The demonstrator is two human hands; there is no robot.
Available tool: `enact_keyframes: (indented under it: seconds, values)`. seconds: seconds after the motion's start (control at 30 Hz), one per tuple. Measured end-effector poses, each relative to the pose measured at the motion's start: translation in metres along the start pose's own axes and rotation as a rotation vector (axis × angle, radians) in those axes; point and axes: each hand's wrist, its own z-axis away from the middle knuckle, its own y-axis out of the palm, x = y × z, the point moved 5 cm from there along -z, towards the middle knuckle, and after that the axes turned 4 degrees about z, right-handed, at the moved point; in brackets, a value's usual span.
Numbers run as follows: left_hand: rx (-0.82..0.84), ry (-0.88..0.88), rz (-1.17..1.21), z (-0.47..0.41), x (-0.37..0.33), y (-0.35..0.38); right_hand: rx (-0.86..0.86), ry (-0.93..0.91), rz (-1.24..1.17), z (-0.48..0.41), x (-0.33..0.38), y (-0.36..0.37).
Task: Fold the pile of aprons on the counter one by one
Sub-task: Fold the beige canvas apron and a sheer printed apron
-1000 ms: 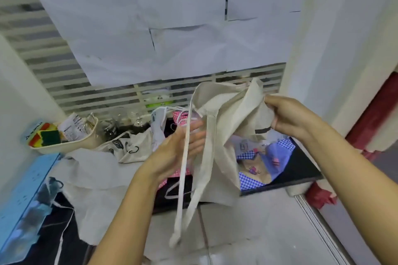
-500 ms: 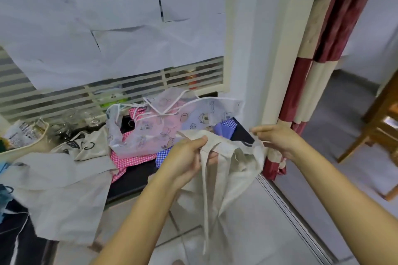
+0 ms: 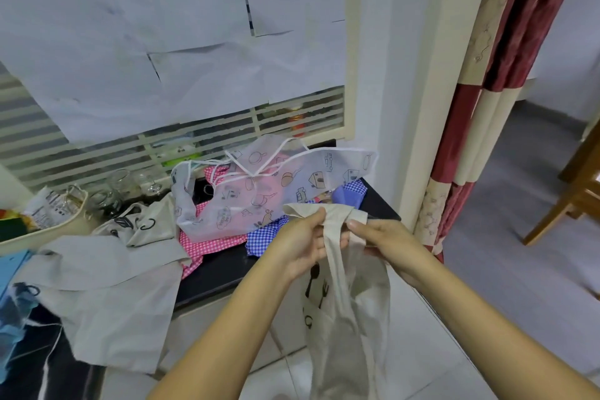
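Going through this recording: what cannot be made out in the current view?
Head view:
Beige cloth apron with black cutlery print: bottom cut off by the frame edge, top covered by the left hand and right hand gripping it.
Pink gingham apron: mostly under the translucent white printed apron.
Glass jars: contents blurred.

Beige apron [image 3: 347, 308] with black utensil print, hanging bunched off the counter edge, other aprons [image 3: 259, 198] heaped behind

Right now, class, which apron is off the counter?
The beige cutlery-print apron, gripped by the left hand and right hand, hangs free; the rest lie on the counter.
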Motion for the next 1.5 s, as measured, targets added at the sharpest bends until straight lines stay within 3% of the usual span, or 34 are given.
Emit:
enact_keyframes:
  seconds: [0.07,0.23,0.4,0.57,0.63,0.7,0.77,0.83,0.93,0.97,1.03,1.13,1.3,1.4,1.5]
  values:
    - [-0.027,0.024,-0.148,0.001,-0.003,-0.006,-0.047,0.001,-0.067,-0.007,0.004,-0.001]
    - [-0.150,0.032,-0.321,-0.002,-0.010,-0.025,-0.008,0.011,0.051,-0.015,0.007,0.011]
    - [-0.088,0.050,-0.637,0.006,-0.020,-0.040,0.043,-0.023,0.199,-0.020,0.007,0.003]
    - [-0.306,0.222,-0.458,0.004,-0.043,-0.076,-0.044,0.139,0.576,-0.036,-0.015,-0.040]
    - [-0.363,0.272,-0.470,0.002,-0.045,-0.082,0.176,0.317,0.720,-0.029,-0.037,-0.041]
    - [-0.349,0.296,-0.507,-0.001,-0.043,-0.075,0.546,0.485,0.846,-0.010,-0.057,-0.030]
    - [-0.267,0.301,-0.535,-0.004,-0.042,-0.060,0.830,0.522,0.954,0.005,-0.062,-0.019]
    - [-0.134,0.277,-0.555,-0.007,-0.042,-0.043,0.760,0.375,1.017,-0.001,-0.049,-0.014]
    - [-0.016,0.188,-0.663,-0.005,-0.044,-0.024,0.238,-0.029,0.891,-0.021,-0.010,-0.017]
    - [0.023,0.162,-0.704,-0.003,-0.045,-0.018,0.150,-0.136,0.836,-0.023,0.001,-0.016]
    - [0.141,0.118,-0.741,0.001,-0.046,-0.007,0.203,-0.267,0.752,-0.021,0.015,-0.003]
    - [0.302,0.025,-0.741,0.011,-0.049,0.008,0.454,-0.302,0.658,-0.015,0.020,0.030]
    - [0.472,-0.091,-0.806,0.027,-0.061,0.007,0.545,-0.330,0.607,-0.015,0.026,0.056]
    - [0.394,-0.048,-0.878,0.030,-0.076,-0.014,0.582,-0.306,0.583,-0.014,0.030,0.056]
    - [-0.047,0.187,-1.111,0.024,-0.093,-0.051,0.499,-0.331,0.624,-0.020,0.031,0.048]
